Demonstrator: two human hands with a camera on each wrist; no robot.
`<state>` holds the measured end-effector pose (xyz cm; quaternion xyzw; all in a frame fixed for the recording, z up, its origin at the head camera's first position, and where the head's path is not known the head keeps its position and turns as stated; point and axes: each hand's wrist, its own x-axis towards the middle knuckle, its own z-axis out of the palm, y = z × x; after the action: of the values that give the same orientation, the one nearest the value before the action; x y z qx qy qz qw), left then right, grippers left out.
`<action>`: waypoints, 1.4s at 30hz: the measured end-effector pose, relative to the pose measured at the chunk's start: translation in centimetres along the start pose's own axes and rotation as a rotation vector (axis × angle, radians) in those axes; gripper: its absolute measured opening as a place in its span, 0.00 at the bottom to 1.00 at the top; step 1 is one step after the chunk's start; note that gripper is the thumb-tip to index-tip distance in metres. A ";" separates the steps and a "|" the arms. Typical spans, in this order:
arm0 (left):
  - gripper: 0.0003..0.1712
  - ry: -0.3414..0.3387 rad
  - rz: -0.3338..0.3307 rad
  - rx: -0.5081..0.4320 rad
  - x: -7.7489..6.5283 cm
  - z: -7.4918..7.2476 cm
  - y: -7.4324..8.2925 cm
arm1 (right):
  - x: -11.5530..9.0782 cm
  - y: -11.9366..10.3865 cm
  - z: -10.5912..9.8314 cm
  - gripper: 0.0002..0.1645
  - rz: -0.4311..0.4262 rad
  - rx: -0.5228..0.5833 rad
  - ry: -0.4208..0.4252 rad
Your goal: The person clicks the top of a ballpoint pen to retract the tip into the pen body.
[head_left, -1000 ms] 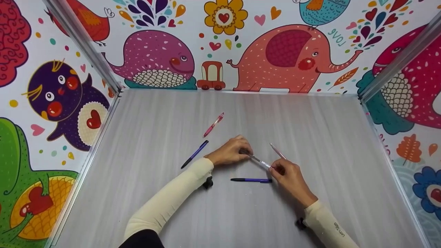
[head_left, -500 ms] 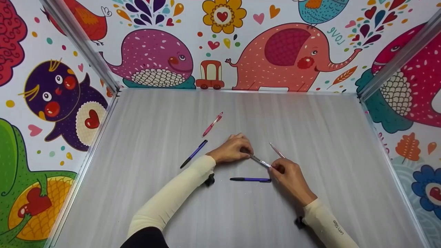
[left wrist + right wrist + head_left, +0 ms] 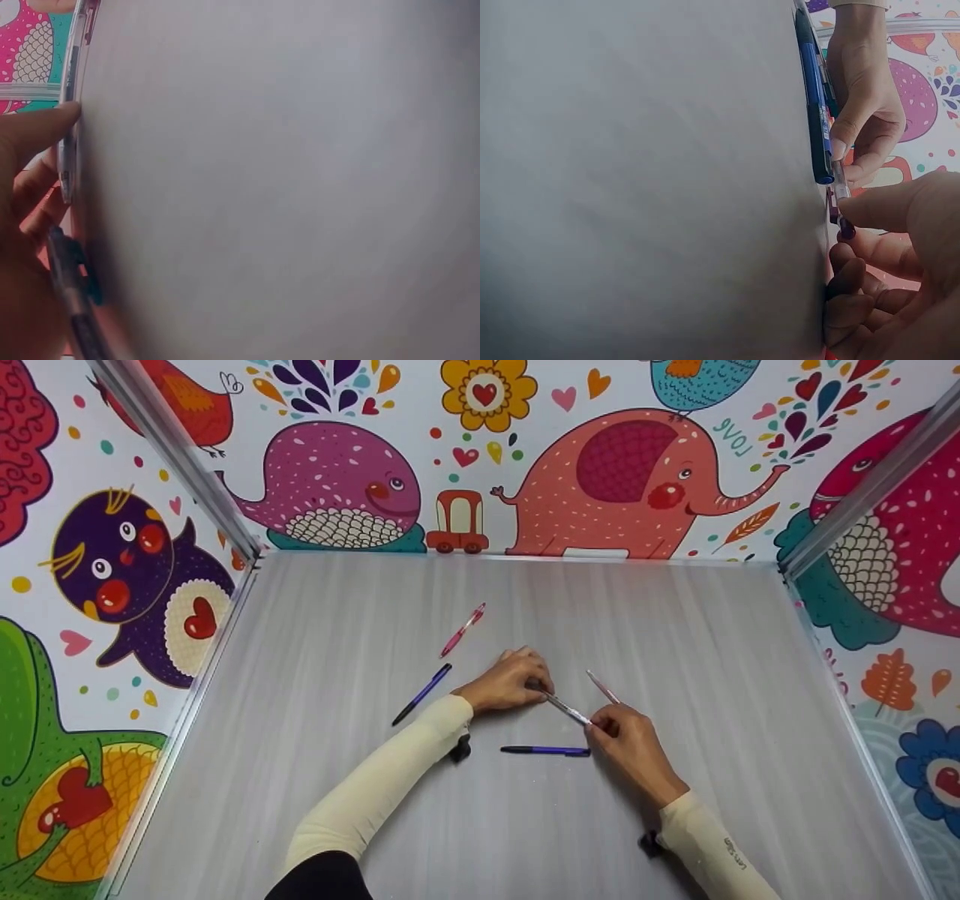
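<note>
A slim clear-barrelled pen (image 3: 568, 709) spans the gap between the two hands, slanting down to the right, low over the table. My left hand (image 3: 510, 682) pinches its upper left end between thumb and fingers. The lower right end is pinched by my right hand (image 3: 628, 741); in the right wrist view a dark reddish tip (image 3: 846, 228) shows at those fingertips. Just below the held pen lies a blue pen with black ends (image 3: 546, 751), its right end close to the right hand. Another clear and pink pen (image 3: 603, 688) lies behind the right hand, its lower end hidden.
On the grey table (image 3: 465, 825), left of the hands, lie a second blue and black pen (image 3: 422, 694) near the left wrist and a pink pen (image 3: 463, 630) farther back. Printed cartoon walls (image 3: 345, 487) with metal corner rails (image 3: 180, 457) enclose the table.
My left hand has shifted slightly right, and the white marking on the held pen shows less than before. The right hand and the pens on the table stay in place.
</note>
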<state>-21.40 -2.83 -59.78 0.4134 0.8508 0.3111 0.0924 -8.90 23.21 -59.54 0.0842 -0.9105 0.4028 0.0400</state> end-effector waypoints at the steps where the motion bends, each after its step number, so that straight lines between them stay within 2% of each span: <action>1: 0.09 -0.001 -0.002 0.002 0.0 0.0 0.0 | 0.0 0.0 0.0 0.10 0.003 0.004 -0.003; 6: 0.11 0.011 -0.019 -0.023 -0.2 -0.3 0.1 | -0.1 -0.1 -0.3 0.06 0.035 0.020 -0.023; 10: 0.13 0.064 -0.025 -0.060 -0.5 -0.4 0.1 | -0.2 -0.1 -0.4 0.05 0.039 0.017 -0.016; 16: 0.16 0.162 -0.058 -0.105 -1.2 -0.7 0.3 | -0.1 -0.5 -0.8 0.06 0.028 0.017 0.006; 21: 0.16 0.271 -0.059 -0.103 -1.8 -1.1 0.5 | 0.5 -0.6 -1.2 0.06 -0.022 0.052 0.016; 28: 0.16 0.387 -0.113 -0.135 -2.8 -1.9 0.9 | 1.4 -0.7 -1.5 0.06 -0.058 0.056 0.025; 32: 0.16 0.466 -0.125 -0.133 -3.6 -2.3 0.6 | 2.2 -1.0 -1.3 0.06 -0.075 0.051 0.016; 36: 0.15 0.554 -0.141 -0.110 -4.3 -2.6 0.2 | 3.2 -1.3 -1.0 0.06 -0.136 0.052 0.013; 39: 0.15 0.601 -0.175 -0.099 -4.8 -2.9 -0.2 | 4.0 -1.6 -0.8 0.06 -0.167 0.061 0.014; 42: 0.15 0.630 -0.217 -0.101 -5.3 -3.3 -0.5 | 4.8 -2.0 -0.6 0.06 -0.149 0.085 0.002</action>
<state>-19.65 -8.60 -58.02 0.1989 0.8599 0.4538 -0.1224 -13.21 21.80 -56.99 0.1530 -0.8838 0.4370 0.0671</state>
